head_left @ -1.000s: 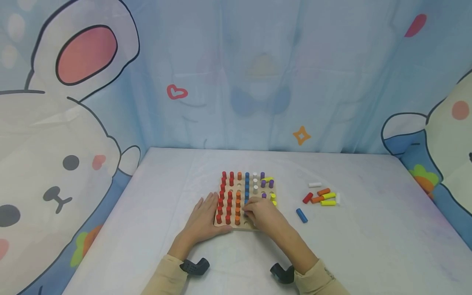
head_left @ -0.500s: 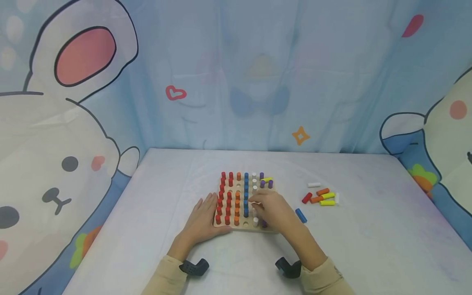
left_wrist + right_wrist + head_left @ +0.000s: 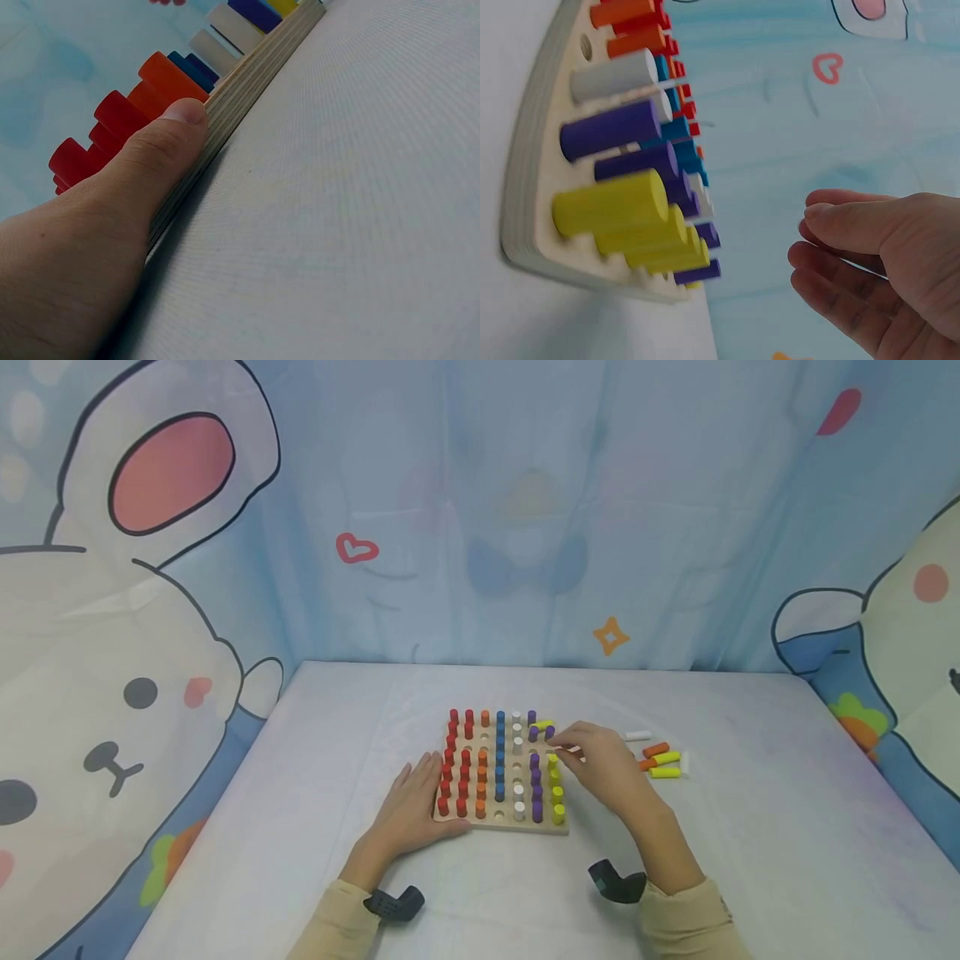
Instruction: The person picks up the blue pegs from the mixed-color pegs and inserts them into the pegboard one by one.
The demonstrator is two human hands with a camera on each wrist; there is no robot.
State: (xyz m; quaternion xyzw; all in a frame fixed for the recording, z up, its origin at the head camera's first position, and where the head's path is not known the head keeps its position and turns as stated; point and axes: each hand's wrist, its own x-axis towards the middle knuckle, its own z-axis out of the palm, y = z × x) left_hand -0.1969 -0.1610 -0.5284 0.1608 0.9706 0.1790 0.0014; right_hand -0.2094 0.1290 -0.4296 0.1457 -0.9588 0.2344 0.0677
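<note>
A: What's the setting?

B: A pale cloth-covered bench (image 3: 300,827), backed by a blue curtain (image 3: 525,510) printed with cartoon rabbits, a heart and a star.

A: And the thing being worked on?

B: A wooden pegboard (image 3: 501,821) near the middle of the bench, filled with upright red, orange, blue, white, purple and yellow pegs. Loose pegs (image 3: 663,760) lie on the cloth to its right.

A: Where's the left hand?

B: The left hand (image 3: 411,810) lies flat on the bench at the board's near-left corner, fingers straight, with the thumb (image 3: 161,142) pressed against the board's edge.

A: The right?

B: The right hand (image 3: 603,768) hovers just right of the board's far-right part, above the cloth, between the board and the loose pegs. In the wrist view its fingers (image 3: 855,225) are loosely bent and hold nothing; they don't touch the yellow pegs (image 3: 611,204) beside them.
</note>
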